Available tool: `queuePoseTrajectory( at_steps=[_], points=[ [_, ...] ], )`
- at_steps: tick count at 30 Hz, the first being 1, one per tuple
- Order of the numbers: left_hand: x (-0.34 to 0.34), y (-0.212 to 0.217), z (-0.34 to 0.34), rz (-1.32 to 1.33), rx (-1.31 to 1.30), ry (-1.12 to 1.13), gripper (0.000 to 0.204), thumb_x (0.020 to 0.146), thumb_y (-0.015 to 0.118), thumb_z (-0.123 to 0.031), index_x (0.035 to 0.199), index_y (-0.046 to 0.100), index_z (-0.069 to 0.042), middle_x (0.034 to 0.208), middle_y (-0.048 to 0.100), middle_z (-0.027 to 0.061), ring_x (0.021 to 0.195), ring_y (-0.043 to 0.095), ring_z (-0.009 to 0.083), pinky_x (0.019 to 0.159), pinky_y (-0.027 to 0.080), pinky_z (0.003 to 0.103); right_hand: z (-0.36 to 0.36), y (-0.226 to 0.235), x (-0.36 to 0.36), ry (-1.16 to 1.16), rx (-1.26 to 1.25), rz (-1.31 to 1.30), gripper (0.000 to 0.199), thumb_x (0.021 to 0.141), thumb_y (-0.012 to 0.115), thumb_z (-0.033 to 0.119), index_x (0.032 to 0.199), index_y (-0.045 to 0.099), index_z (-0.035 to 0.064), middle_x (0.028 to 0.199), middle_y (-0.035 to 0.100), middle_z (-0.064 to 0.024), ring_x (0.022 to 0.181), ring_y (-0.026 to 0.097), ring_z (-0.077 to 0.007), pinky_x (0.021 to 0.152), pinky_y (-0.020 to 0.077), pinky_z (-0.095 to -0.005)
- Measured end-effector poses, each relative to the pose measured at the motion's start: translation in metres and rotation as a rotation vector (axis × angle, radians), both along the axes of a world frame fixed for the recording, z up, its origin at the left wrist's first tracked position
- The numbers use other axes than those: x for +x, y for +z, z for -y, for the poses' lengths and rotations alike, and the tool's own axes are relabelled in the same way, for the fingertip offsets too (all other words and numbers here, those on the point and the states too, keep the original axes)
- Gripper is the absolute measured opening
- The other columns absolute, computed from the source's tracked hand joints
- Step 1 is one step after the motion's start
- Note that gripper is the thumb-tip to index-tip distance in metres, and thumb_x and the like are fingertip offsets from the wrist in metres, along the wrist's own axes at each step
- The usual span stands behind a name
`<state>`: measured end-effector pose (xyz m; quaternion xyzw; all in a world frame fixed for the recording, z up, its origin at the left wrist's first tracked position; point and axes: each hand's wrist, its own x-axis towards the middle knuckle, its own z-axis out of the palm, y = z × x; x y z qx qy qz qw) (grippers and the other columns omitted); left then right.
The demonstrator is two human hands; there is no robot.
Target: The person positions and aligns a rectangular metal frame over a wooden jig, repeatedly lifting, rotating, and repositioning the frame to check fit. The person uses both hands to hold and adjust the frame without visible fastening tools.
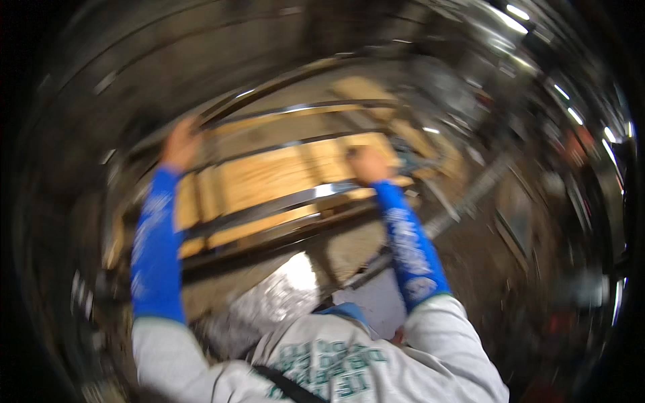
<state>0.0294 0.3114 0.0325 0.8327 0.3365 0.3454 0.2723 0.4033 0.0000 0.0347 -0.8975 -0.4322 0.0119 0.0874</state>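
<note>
The view is smeared by motion. My left hand (183, 142), past a blue sleeve, is at the left end of the far dark metal bars (302, 108), its fingers seeming to wrap round a bar's end. To the right, my right hand (371, 166) is closed like a fist above the right part of the bars; a small dark spot shows at its fingers, too blurred to name. A shiny metal bar (275, 202) runs across just in front of it. Beneath the bars lie pale wooden boards (262, 176).
A crumpled silvery sheet (272, 299) and a white flat panel (376, 302) lie close to my body. At the right, a long grey metal beam (470, 195) slants across the brown floor (470, 252). More wood (363, 88) lies at the far side.
</note>
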Motion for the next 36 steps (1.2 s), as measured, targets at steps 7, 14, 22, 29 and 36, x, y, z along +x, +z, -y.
queuePoseTrajectory(
  at_steps=[7, 14, 22, 29, 36],
  points=[
    [-0.035, -0.002, -0.028, 0.017, 0.06, 0.051, 0.035, 0.092, 0.054, 0.006, 0.127, 0.058, -0.001, 0.086, 0.053, 0.0013, 0.077, 0.051, 0.0117, 0.079, 0.048, 0.025, -0.001, 0.027, -0.021, 0.032, 0.115, -0.157, 0.046, 0.091, 0.057, 0.044, 0.107, 0.077, 0.0052, 0.108, 0.075, -0.0219, 0.104, 0.071, -0.0397, 0.094, 0.0549, -0.0494],
    [-0.036, 0.001, -0.013, 0.05, 0.147, 0.073, 0.039, 0.092, 0.055, 0.006, 0.129, 0.057, -0.005, 0.086, 0.052, 0.0031, 0.08, 0.052, 0.0133, 0.075, 0.048, 0.029, -0.003, 0.037, -0.034, 0.052, 0.115, -0.175, 0.046, 0.09, 0.059, 0.041, 0.104, 0.078, 0.0022, 0.11, 0.075, -0.0209, 0.104, 0.072, -0.0379, 0.094, 0.0564, -0.0459],
    [-0.047, -0.004, -0.026, 0.084, 0.09, 0.049, 0.039, 0.092, 0.053, 0.01, 0.127, 0.058, -0.005, 0.085, 0.05, 0.0014, 0.08, 0.051, 0.0119, 0.075, 0.046, 0.027, -0.001, 0.041, -0.037, 0.062, 0.131, -0.193, 0.044, 0.089, 0.06, 0.038, 0.105, 0.078, 0.0015, 0.112, 0.075, -0.0215, 0.106, 0.072, -0.0373, 0.095, 0.0559, -0.0453],
    [-0.039, 0.003, -0.018, 0.075, 0.067, 0.02, 0.038, 0.089, 0.048, 0.009, 0.124, 0.058, -0.004, 0.082, 0.047, -0.0009, 0.076, 0.047, 0.0101, 0.071, 0.042, 0.024, 0.001, 0.04, -0.036, 0.051, 0.13, -0.204, 0.044, 0.089, 0.059, 0.037, 0.104, 0.077, 0.0006, 0.112, 0.075, -0.0214, 0.106, 0.072, -0.0365, 0.095, 0.056, -0.0442],
    [-0.04, 0.004, -0.016, 0.102, 0.023, -0.041, 0.038, 0.088, 0.042, 0.006, 0.12, 0.058, -0.004, 0.08, 0.045, -0.0029, 0.065, 0.039, 0.0065, 0.054, 0.034, 0.022, -0.003, 0.03, -0.032, 0.041, 0.175, -0.18, 0.045, 0.088, 0.059, 0.042, 0.097, 0.078, 0.0028, 0.105, 0.075, -0.0223, 0.101, 0.072, -0.039, 0.091, 0.0561, -0.0477]
  ],
)
